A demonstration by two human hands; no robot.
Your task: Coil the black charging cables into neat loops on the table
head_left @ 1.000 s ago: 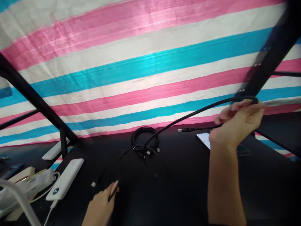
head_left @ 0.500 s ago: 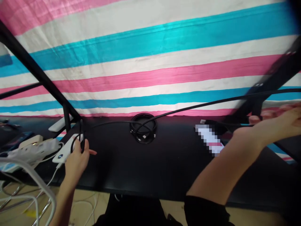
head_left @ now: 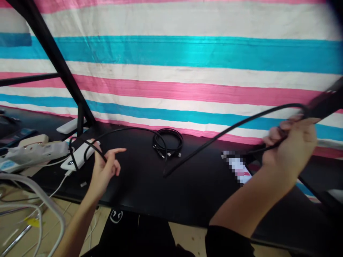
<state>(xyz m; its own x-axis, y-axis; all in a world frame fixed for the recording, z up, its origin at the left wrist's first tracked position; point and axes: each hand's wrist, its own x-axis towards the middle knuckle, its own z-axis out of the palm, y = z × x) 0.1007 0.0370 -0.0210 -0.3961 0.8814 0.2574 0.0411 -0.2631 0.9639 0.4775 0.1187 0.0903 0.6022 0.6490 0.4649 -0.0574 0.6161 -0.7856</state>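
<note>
A long black cable (head_left: 203, 145) runs in loose bends between my two hands, dipping low over the black table (head_left: 160, 196). My right hand (head_left: 292, 142) is raised at the right, its fingers wrapped round the cable. At the left, my left hand (head_left: 107, 164) pinches the cable near its looped end, the index finger stretched out to the right. A pale plug (head_left: 83, 184) hangs below these loops. Near the table's back edge lies a coiled black cable (head_left: 154, 141) with several metal plugs. A phone (head_left: 238, 169) with a blurred screen lies left of my right wrist.
Beside my left hand lies a white power bank (head_left: 76, 159) with a white cord. Further left are a white power strip (head_left: 40, 153) and several cables. Black metal frame bars (head_left: 57, 64) stand at both sides, before a striped sheet (head_left: 187, 78).
My right hand has come inward to the left, and the cable now sags and bends more. My left hand has moved right and its index finger is stretched out. The view has tilted.
</note>
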